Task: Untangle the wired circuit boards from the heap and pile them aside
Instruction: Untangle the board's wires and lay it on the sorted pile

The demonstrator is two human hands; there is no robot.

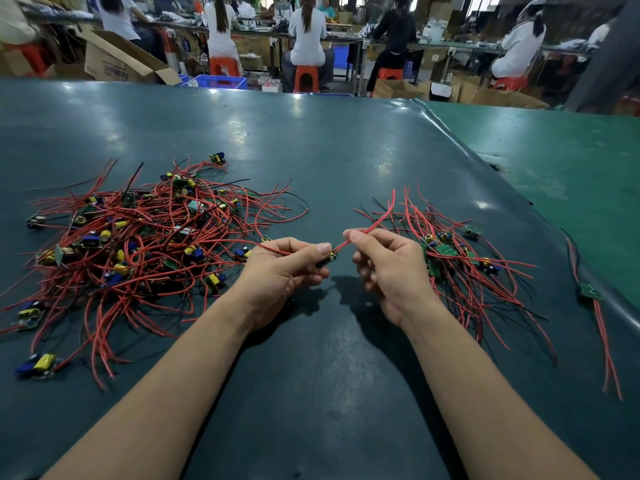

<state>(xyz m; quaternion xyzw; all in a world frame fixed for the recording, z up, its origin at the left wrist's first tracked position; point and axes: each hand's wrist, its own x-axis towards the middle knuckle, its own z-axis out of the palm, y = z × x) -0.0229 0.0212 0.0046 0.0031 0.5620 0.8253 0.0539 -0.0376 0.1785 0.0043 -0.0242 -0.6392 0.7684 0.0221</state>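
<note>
Our left hand [284, 268] pinches a small circuit board [330, 258] between thumb and curled fingers, while our right hand [384, 265] pinches that board's red wire [377, 220] just beside it, so the two hands sit close together above the dark green mat [329, 150], each clamped on its own part of one piece. Another of the board's wires runs back under our left hand toward the tangled heap [138, 237] on the left, and we cannot tell whether it is fully free. The sorted pile [460, 261] lies just beyond our right hand, and one stray wired board [590, 291] rests well apart at the mat's right edge. We judge this the freeing step: next we should draw the trailing wire clear, then lay the board on the pile at the right
</note>
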